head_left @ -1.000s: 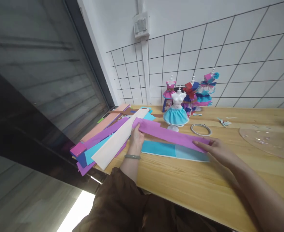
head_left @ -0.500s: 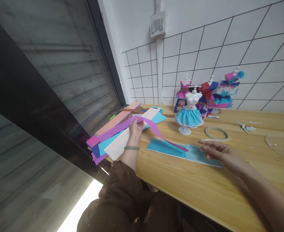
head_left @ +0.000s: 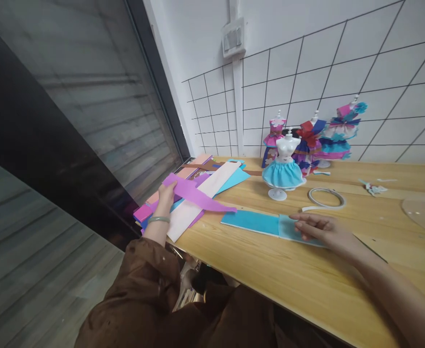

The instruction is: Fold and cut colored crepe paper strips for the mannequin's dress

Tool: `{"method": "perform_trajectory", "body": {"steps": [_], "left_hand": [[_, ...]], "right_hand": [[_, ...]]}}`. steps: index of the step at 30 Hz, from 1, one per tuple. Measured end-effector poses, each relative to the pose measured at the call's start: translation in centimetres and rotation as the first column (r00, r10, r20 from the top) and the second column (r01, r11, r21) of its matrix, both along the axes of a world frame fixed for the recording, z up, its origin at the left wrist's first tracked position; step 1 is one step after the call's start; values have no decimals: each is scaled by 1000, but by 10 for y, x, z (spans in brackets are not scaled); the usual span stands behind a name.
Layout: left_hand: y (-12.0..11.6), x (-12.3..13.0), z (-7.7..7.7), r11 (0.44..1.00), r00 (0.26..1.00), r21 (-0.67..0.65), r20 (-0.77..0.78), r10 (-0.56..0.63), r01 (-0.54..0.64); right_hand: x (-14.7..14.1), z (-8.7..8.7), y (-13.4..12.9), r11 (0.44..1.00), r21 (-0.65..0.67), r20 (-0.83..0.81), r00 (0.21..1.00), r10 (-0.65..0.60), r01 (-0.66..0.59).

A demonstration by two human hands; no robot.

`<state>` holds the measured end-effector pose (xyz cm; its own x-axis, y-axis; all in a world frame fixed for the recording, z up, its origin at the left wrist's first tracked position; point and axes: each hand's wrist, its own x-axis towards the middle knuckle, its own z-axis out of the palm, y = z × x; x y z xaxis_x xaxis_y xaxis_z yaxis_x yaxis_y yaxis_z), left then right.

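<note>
My left hand (head_left: 166,194) is closed on one end of a purple strip (head_left: 198,197) of thin, fabric-like material. The strip stretches to the right over the pile, and its pointed far end reaches the corner of a blue strip (head_left: 250,221) lying flat on the table. My right hand (head_left: 316,229) hovers over or rests on the lighter right-hand part of that blue piece; I cannot tell if it touches. Its fingers are loosely stretched, with nothing visible in them. Behind stands a small white mannequin (head_left: 287,148) wearing a gathered light-blue skirt (head_left: 283,174).
Under the purple strip lie several coloured strips, including a pale pink one (head_left: 208,194). Dressed mannequins (head_left: 311,137) stand by the tiled wall. A ring of white tape (head_left: 326,197), white scraps (head_left: 373,188) and a clear round piece (head_left: 424,211) lie on the wooden table (head_left: 241,256).
My left hand has moved left and toward me with the purple strip, drawing its far end leftward off most of the blue piece. My right hand has shifted slightly left.
</note>
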<state>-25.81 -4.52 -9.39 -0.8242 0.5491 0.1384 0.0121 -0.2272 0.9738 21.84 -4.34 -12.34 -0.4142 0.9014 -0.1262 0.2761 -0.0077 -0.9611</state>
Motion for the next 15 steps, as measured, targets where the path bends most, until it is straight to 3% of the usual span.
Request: {"method": "perform_trajectory", "body": {"steps": [4,8,15], "left_hand": [[-26,-22,-14,963,970,-259,-243,13,-78],[-34,-43,-14,874,888,-419,-459,29,-245],[-38,-61,-17,721,784,-603,-605,-136,-341]], "right_hand": [[-4,2,-4,1000,8,-2,1000,30,-30],[-5,1,-5,999,14,2,999,51,-51],[-6,-4,-3,997,-8,-16,997,72,-72]]}}
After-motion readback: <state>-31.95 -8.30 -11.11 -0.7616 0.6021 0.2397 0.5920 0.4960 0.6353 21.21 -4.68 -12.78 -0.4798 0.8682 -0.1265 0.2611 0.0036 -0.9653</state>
